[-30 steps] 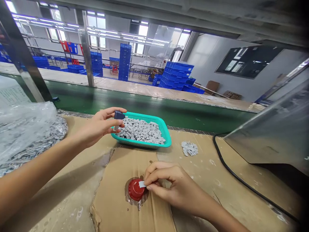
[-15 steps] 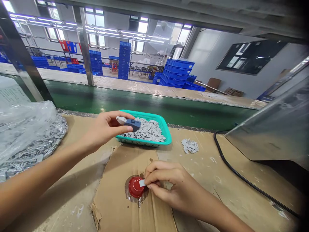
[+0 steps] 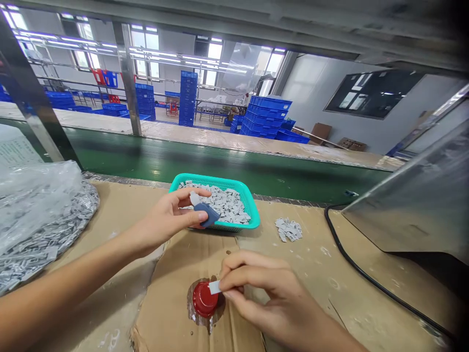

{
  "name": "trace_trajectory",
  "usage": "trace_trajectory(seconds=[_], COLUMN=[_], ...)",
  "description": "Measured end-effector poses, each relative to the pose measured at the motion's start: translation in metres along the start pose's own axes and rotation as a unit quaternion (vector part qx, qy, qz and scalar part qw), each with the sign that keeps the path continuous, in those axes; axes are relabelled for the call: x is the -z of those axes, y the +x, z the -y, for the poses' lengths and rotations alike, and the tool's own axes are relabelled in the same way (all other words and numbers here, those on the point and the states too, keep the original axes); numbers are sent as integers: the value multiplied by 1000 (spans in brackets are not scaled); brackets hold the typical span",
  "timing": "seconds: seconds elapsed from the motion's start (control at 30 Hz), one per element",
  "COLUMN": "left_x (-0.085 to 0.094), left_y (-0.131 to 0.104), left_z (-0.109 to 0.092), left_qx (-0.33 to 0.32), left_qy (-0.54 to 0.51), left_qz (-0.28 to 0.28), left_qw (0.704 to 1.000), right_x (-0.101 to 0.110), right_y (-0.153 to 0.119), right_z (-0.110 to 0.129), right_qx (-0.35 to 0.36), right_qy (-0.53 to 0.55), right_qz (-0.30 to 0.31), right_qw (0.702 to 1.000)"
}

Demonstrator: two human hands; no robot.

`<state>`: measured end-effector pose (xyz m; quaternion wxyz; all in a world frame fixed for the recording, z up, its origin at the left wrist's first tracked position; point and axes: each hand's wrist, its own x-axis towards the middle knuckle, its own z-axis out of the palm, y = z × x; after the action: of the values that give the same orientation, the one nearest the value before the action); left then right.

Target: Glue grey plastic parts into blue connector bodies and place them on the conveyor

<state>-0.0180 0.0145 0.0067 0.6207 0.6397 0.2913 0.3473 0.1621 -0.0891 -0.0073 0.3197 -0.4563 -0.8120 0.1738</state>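
Observation:
My left hand [image 3: 181,212] is closed on a small dark blue plastic part [image 3: 206,214], with a pale grey piece [image 3: 195,198] by its upper end. It is held in front of a teal basket [image 3: 252,215] full of small grey plastic pieces [image 3: 225,203]. Between thumb and fingers, my right hand [image 3: 256,286] pinches a small flat grey plastic piece [image 3: 214,287]. That piece is over the right edge of a red cup-shaped object [image 3: 203,303], which sits in a wet dark patch on a cardboard sheet [image 3: 172,293]. Whether they touch, I cannot tell.
A small pile of grey pieces [image 3: 288,230] lies right of the basket. A clear plastic bag [image 3: 47,215] of similar pieces is at left. A black cable [image 3: 351,259] runs along a metal housing [image 3: 414,205] at right. Behind is a green conveyor belt [image 3: 176,161].
My left hand has come lower and slightly right, tilting the dark blue part downward. My right hand has kept its pinch, the grey piece shifting slightly over the red object.

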Motion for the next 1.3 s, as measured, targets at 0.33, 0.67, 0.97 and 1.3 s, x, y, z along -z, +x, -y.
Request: trace_trajectory(seconds=[0.33, 0.67, 0.97, 1.3], left_x=[-17, -30, -35, -29], left_y=[-4, -17, -21, -7], left_z=[4, -1, 6, -6], left_qx=[6, -55, -81, 135], left_qy=[42, 138, 88, -363], left_qz=[34, 72, 46, 4], left_qw=[998, 986, 992, 922], right_x=[27, 23, 19, 10], right_y=[12, 14, 10, 6], right_z=[8, 4, 7, 3], right_qx=[-82, -168, -13, 21], right_qy=[33, 87, -67, -295], right_qz=[-25, -55, -116, -133], right_qw=[996, 980, 991, 946])
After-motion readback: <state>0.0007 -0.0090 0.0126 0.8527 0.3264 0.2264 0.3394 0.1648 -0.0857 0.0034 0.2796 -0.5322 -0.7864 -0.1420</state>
